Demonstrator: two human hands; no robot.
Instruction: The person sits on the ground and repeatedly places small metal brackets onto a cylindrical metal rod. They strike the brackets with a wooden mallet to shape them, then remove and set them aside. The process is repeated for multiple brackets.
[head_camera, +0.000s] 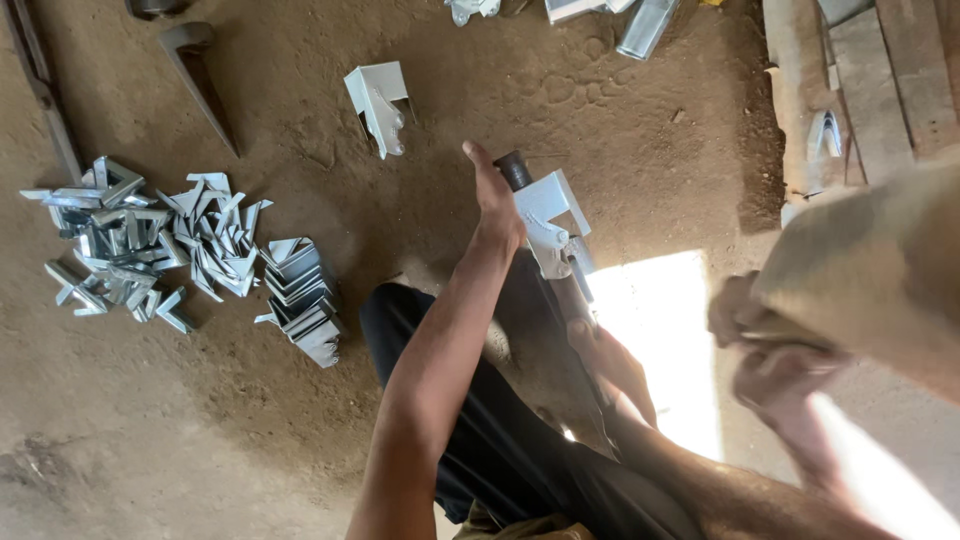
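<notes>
My left hand rests with its palm against a folded, shiny sheet-metal bracket. The bracket sits on the top end of a dark iron bar that slants down towards my lap. A bare foot presses on the lower part of the bar, beside my black trouser leg. At the right my right hand is a blurred fist that seems closed round a pale handle. A second blurred fist and a large beige blur are next to it; I cannot tell whose they are.
Loose metal offcuts and stacked folded pieces lie on the dirt floor at left. Another bracket stands further off. A dark iron wedge lies at upper left, wooden planks at upper right. A sunlit patch lies beside the bar.
</notes>
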